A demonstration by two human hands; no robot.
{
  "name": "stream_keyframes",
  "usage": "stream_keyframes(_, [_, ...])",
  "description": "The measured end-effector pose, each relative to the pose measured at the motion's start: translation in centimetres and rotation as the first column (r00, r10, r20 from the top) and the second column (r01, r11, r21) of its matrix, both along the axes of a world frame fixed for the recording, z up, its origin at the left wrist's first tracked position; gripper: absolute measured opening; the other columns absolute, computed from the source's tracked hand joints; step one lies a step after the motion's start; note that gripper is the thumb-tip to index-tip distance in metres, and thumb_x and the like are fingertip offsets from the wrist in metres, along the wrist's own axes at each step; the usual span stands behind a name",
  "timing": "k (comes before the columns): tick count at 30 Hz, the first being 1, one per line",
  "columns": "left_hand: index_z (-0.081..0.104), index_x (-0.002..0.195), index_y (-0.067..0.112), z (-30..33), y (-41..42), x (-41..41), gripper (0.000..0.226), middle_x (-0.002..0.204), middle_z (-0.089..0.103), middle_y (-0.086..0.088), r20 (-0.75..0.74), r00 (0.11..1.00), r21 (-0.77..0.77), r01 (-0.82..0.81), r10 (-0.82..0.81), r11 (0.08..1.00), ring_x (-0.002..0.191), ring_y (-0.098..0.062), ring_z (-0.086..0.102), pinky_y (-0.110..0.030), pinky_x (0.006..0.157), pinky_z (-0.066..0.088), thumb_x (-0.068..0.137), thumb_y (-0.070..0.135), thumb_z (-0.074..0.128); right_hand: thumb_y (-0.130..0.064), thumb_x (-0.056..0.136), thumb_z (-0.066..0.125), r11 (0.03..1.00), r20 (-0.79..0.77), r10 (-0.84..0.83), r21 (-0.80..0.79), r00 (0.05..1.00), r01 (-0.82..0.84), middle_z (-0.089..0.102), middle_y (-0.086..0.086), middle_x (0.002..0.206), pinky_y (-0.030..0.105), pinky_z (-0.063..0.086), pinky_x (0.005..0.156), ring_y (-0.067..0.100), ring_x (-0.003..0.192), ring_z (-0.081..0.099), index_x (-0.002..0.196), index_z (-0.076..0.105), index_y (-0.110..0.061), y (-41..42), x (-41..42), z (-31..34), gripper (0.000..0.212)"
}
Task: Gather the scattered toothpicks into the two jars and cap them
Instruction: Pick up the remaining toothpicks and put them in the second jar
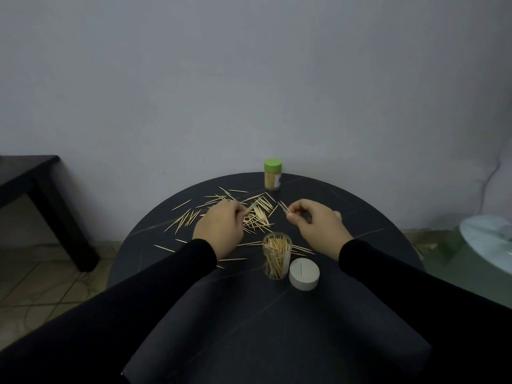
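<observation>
Several loose toothpicks (257, 216) lie scattered over the far half of the round black table (346, 209). An open clear jar (277, 256), partly filled with toothpicks, stands near the middle, and its white cap (304, 273) lies just to its right. A second jar with a green cap (273, 174) stands shut at the table's far edge. My left hand (219, 228) pinches a few toothpicks over the pile. To the right of the pile my right hand (318, 220) pinches a small bunch of toothpicks, raised above the table.
A dark low table (33, 176) stands on the tiled floor at the left. A round glass-topped table (487, 239) sits at the right. A plain wall rises right behind the black table.
</observation>
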State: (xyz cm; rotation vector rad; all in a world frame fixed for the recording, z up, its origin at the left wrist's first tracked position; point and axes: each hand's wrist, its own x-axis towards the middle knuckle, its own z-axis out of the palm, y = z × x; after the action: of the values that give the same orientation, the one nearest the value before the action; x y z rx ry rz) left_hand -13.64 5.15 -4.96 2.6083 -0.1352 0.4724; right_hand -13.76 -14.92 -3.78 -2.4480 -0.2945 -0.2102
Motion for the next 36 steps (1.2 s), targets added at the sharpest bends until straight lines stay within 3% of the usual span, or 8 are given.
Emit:
stream_keyframes(4, [0.059, 0.096, 0.024, 1.4, -0.5, -1.1, 0.007, 0.089, 0.059, 0.011, 0.018, 0.997, -0.323, 0.083, -0.081, 0.943, 0.074, 0.000, 0.051, -0.013, 0.063, 0.037, 0.096, 0.026, 0.052, -0.032, 0.095, 0.054, 0.975, 0.014, 0.089, 0.205, 0.996, -0.090, 0.059, -0.010, 0.083, 0.044, 0.043, 0.096, 0.014, 0.083, 0.056, 0.092, 0.055, -0.036, 0.1, -0.6, 0.4, 0.005])
stream_keyframes(9, [0.069, 0.096, 0.022, 2.1, -0.9, -2.4, 0.008, 0.087, 0.069, 0.003, -0.029, 0.955, -0.680, 0.198, -0.296, 0.706, 0.079, -0.005, 0.060, -0.017, 0.072, 0.048, 0.089, 0.023, 0.065, -0.021, 0.092, 0.059, 0.904, 0.036, 0.234, 0.359, 0.972, -0.231, 0.064, -0.002, 0.091, 0.024, 0.049, 0.080, 0.020, 0.092, 0.060, 0.095, 0.062, -0.027, 0.3, -1.5, 0.8, 0.007])
stream_keyframes(13, [0.072, 0.098, 0.018, 1.7, -1.2, -2.8, 0.012, 0.088, 0.070, 0.006, -0.105, 0.903, -0.800, 0.173, -0.418, 0.575, 0.075, 0.006, 0.061, -0.008, 0.060, 0.043, 0.087, 0.018, 0.067, -0.020, 0.090, 0.062, 0.893, 0.023, 0.301, 0.344, 0.953, -0.291, 0.066, -0.001, 0.089, 0.012, 0.049, 0.073, 0.012, 0.086, 0.060, 0.092, 0.065, -0.025, 0.3, -1.7, 0.4, 0.006])
stream_keyframes(19, [0.074, 0.102, 0.019, 0.5, -1.0, -2.9, 0.019, 0.103, 0.073, 0.004, -0.274, 0.828, -0.797, 0.088, -0.488, 0.597, 0.104, -0.009, 0.064, -0.028, 0.096, 0.046, 0.084, 0.018, 0.070, -0.042, 0.083, 0.067, 0.945, -0.046, 0.318, 0.095, 0.947, -0.313, 0.062, -0.019, 0.091, 0.036, 0.043, 0.087, 0.007, 0.096, 0.053, 0.086, 0.062, -0.044, -1.2, -0.9, -0.3, 0.007])
stream_keyframes(27, [0.069, 0.112, 0.016, 0.9, -0.1, -3.8, 0.023, 0.105, 0.070, 0.006, -0.269, 0.817, -0.730, 0.174, -0.511, 0.661, 0.084, 0.008, 0.063, -0.007, 0.071, 0.044, 0.093, 0.023, 0.058, -0.082, 0.054, 0.057, 0.919, -0.204, 0.374, -0.048, 0.905, -0.391, 0.059, -0.025, 0.105, 0.040, 0.039, 0.096, 0.004, 0.098, 0.052, 0.102, 0.051, -0.054, -2.0, -0.4, -0.3, 0.056])
stream_keyframes(29, [0.066, 0.114, 0.027, 0.9, 0.7, -3.8, 0.028, 0.108, 0.065, 0.013, -0.211, 0.833, -0.604, 0.300, -0.511, 0.738, 0.089, 0.009, 0.060, -0.012, 0.075, 0.044, 0.089, 0.039, 0.062, -0.086, 0.050, 0.059, 0.911, -0.250, 0.367, -0.097, 0.896, -0.400, 0.058, -0.025, 0.110, 0.041, 0.041, 0.098, 0.003, 0.104, 0.051, 0.107, 0.047, -0.058, -2.0, -0.2, -0.6, 0.064])
stream_keyframes(32, [0.062, 0.105, 0.049, 0.4, 2.1, -3.4, 0.037, 0.111, 0.060, 0.018, -0.128, 0.855, -0.224, 0.469, -0.503, 0.854, 0.107, 0.002, 0.052, -0.019, 0.089, 0.041, 0.071, 0.065, 0.064, -0.083, 0.051, 0.061, 0.910, -0.262, 0.348, -0.134, 0.900, -0.391, 0.058, -0.025, 0.109, 0.041, 0.042, 0.097, 0.005, 0.106, 0.049, 0.112, 0.049, -0.057, -1.9, -0.1, -0.7, 0.068])
stream_keyframes(36, [0.071, 0.087, 0.047, 0.0, 1.8, -3.3, 0.025, 0.095, 0.060, 0.018, -0.019, 0.882, -0.248, 0.453, -0.471, 0.857, 0.100, 0.000, 0.052, -0.027, 0.088, 0.042, 0.068, 0.061, 0.064, -0.076, 0.059, 0.064, 0.906, -0.244, 0.342, -0.171, 0.908, -0.387, 0.056, -0.028, 0.104, 0.040, 0.042, 0.097, 0.006, 0.105, 0.049, 0.114, 0.052, -0.054, -1.7, 0.0, -0.6, 0.061])
